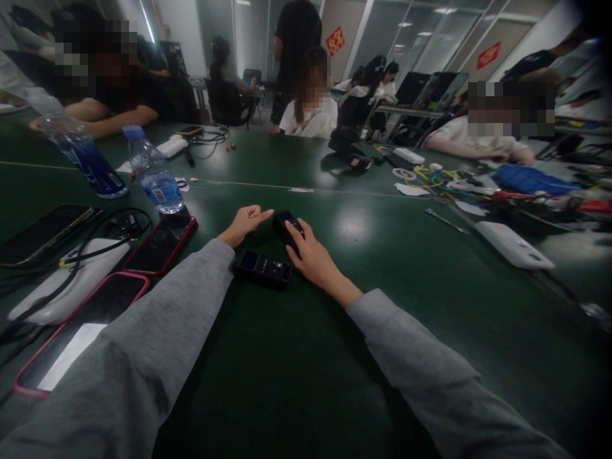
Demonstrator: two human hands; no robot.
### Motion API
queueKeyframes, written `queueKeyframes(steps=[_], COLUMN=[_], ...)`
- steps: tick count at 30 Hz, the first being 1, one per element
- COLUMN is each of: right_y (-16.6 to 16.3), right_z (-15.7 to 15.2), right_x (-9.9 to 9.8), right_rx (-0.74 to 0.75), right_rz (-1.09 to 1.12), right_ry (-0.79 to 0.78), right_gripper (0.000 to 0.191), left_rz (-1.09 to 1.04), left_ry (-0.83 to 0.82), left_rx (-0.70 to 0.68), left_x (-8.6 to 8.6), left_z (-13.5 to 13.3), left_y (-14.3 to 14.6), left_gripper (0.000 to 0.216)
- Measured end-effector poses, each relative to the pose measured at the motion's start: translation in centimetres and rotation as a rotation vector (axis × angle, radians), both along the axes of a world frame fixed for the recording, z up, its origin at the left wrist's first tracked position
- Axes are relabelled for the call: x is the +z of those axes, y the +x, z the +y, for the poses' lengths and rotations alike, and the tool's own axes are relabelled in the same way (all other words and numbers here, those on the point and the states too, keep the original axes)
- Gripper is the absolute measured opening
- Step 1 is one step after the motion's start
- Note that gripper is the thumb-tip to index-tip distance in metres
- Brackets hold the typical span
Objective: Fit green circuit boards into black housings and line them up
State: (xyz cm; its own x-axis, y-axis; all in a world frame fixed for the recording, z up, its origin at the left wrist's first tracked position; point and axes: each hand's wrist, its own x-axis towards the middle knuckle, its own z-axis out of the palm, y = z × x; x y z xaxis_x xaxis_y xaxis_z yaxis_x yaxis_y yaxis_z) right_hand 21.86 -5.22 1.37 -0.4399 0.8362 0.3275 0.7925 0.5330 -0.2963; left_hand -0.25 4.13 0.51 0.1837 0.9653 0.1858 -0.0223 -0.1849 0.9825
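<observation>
Two small black handheld devices with screens lie near each other at the middle of the green table. My right hand (310,255) is wrapped round the farther device (284,218), its fingers over the top and side. To the left of that device, my left hand (246,224) points its index finger at it, the other fingers curled in. Nothing shows in the left hand, and whether its fingertip touches the device is hard to tell. Between my wrists, the nearer device (262,268) lies flat with its screen and buttons up. The gripped device's lower part is hidden by my right hand.
On the left are a red-edged phone (161,243), a pink-cased phone (86,331), a white power bank (67,280), cables and two bottles, one a water bottle (155,172). To the right lie a white device (514,245) and tangled wires (435,178). Several people sit beyond.
</observation>
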Motion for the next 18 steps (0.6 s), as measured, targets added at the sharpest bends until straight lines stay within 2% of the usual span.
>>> queueKeyframes(steps=[9, 18], right_y=[0.05, 0.29], right_z=[0.05, 0.06], right_x=[-0.06, 0.14], right_rx=[-0.187, -0.18], right_rz=[-0.041, -0.098], right_ry=[0.023, 0.034], right_gripper=[0.063, 0.063], left_rz=[0.015, 0.006], left_ry=[-0.02, -0.017], left_rx=[0.022, 0.011], left_x=[0.19, 0.0], left_z=[-0.09, 0.17], left_y=[0.01, 0.03], left_gripper=[0.063, 0.062])
